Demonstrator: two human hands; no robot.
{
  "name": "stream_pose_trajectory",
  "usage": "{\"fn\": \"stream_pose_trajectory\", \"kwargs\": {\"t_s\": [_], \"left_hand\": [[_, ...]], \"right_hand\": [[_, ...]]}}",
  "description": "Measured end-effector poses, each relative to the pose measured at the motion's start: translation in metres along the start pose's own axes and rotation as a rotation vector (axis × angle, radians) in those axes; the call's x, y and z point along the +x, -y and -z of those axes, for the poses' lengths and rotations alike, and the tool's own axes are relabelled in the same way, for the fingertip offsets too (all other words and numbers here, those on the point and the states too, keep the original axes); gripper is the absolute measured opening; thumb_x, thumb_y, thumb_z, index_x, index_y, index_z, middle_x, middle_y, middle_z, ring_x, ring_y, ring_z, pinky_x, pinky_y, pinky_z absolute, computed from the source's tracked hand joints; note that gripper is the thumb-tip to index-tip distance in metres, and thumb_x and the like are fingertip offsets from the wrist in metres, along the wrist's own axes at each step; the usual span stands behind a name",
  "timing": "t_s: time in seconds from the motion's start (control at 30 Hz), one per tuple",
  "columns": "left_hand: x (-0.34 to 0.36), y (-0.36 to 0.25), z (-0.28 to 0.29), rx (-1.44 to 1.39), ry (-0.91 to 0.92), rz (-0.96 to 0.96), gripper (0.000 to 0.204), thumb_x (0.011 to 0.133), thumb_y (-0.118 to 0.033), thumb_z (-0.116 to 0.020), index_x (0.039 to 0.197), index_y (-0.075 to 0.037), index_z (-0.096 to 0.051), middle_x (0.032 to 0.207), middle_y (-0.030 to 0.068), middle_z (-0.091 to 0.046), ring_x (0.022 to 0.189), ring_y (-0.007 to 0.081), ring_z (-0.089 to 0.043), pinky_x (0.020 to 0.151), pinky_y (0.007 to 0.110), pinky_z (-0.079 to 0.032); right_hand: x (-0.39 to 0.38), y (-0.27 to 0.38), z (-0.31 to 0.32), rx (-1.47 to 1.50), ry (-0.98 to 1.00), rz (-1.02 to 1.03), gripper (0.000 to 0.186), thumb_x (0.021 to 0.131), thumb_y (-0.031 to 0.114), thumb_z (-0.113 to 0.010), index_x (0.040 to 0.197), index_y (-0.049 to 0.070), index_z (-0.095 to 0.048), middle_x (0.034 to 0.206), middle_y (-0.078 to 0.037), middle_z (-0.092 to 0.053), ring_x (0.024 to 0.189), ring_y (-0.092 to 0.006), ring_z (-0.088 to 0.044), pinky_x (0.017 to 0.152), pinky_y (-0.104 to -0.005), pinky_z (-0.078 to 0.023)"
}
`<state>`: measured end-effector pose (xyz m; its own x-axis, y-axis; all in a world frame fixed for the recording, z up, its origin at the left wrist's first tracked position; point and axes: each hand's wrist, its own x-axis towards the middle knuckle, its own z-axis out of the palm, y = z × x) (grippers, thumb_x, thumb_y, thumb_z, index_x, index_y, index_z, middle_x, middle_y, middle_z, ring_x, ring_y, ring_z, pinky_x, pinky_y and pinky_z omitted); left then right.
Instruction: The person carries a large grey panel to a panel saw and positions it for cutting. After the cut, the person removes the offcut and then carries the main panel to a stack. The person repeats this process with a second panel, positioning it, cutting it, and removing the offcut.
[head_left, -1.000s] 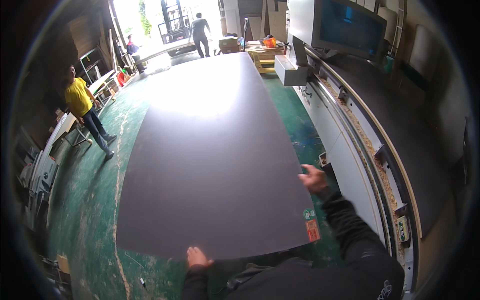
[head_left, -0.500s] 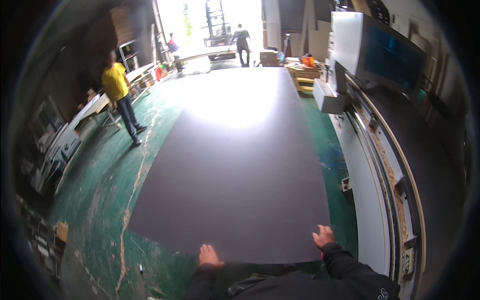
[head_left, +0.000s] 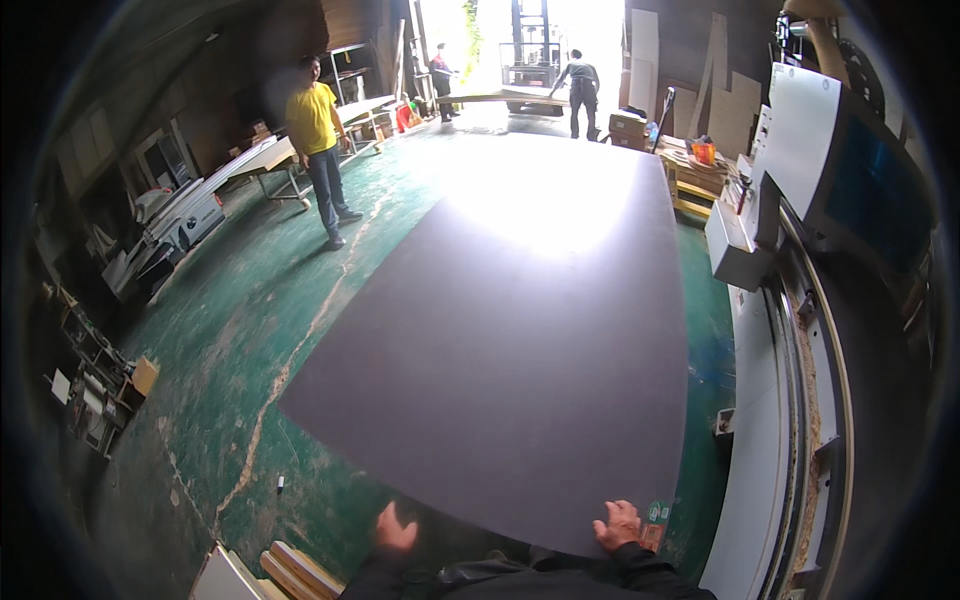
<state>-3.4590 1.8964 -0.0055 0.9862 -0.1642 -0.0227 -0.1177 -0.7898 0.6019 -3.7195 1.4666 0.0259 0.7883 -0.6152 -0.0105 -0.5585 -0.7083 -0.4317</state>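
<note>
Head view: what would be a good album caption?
Right hand at the near right corner of a large dark panel, left hand open beside its near edge, bright doorway beyond.

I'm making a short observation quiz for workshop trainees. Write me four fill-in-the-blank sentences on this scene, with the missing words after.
1. The right hand is by the near ____ corner of the large dark panel.
2. In the picture, the small black-and-white object lies to the ____ of the left hand.
3. The floor is mostly coloured ____.
4. The standing person nearest the camera wears a top coloured ____.

Missing words: right; left; green; yellow.
</note>
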Motion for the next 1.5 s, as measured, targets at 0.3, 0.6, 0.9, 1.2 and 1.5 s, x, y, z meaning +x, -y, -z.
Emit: {"fn": "stream_pose_trajectory", "kwargs": {"t_s": [0.3,0.6,0.9,1.2,1.5], "left_hand": [[-0.099,0.169,0.042,0.164,-0.013,0.315,0.065,0.066,-0.022,-0.085,0.118,0.006,-0.057,0.096,0.0210,-0.069,0.091,0.0280,-0.070,0.077,0.041,-0.055],[-0.018,0.317,0.117,-0.010,0.118,0.644,0.061,0.081,-0.027,-0.076,0.130,0.002,-0.055,0.116,0.0204,-0.066,0.108,0.0326,-0.060,0.096,0.039,-0.047],[0.138,0.413,0.260,0.002,0.126,0.557,0.063,0.077,-0.036,-0.079,0.126,0.001,-0.060,0.116,0.0189,-0.068,0.106,0.0307,-0.062,0.095,0.039,-0.048],[0.148,0.453,0.259,-0.126,0.076,0.490,0.039,0.077,-0.027,-0.080,0.105,-0.001,-0.068,0.096,0.0125,-0.071,0.083,0.0221,-0.064,0.080,0.038,-0.053],[0.116,0.466,0.272,-0.191,0.647,0.770,0.021,0.091,-0.027,-0.070,0.097,-0.008,-0.063,0.075,0.0080,-0.065,0.056,0.0177,-0.060,0.043,0.034,-0.044]], "right_hand": [[0.055,0.125,-0.039,0.046,0.145,0.352,0.058,0.080,0.033,-0.073,0.131,0.008,-0.057,0.136,-0.016,-0.051,0.133,-0.0322,-0.043,0.109,-0.0478,-0.034],[0.083,0.290,-0.095,-0.160,0.287,0.197,0.065,0.085,0.045,-0.068,0.139,0.013,-0.051,0.146,-0.017,-0.043,0.142,-0.0329,-0.033,0.113,-0.0491,-0.028],[0.081,0.386,-0.109,-0.236,0.396,-0.178,0.080,0.087,0.053,-0.067,0.148,0.011,-0.038,0.157,-0.022,-0.026,0.148,-0.0358,-0.020,0.115,-0.0471,-0.028],[0.089,0.419,-0.125,-0.264,0.351,-0.270,0.087,0.083,0.052,-0.071,0.146,0.003,-0.037,0.153,-0.025,-0.029,0.146,-0.0387,-0.022,0.114,-0.0488,-0.029],[0.094,0.427,-0.126,-0.226,0.297,-0.281,0.083,0.081,0.049,-0.072,0.144,0.005,-0.040,0.151,-0.023,-0.032,0.145,-0.0372,-0.023,0.113,-0.0498,-0.028]]}}
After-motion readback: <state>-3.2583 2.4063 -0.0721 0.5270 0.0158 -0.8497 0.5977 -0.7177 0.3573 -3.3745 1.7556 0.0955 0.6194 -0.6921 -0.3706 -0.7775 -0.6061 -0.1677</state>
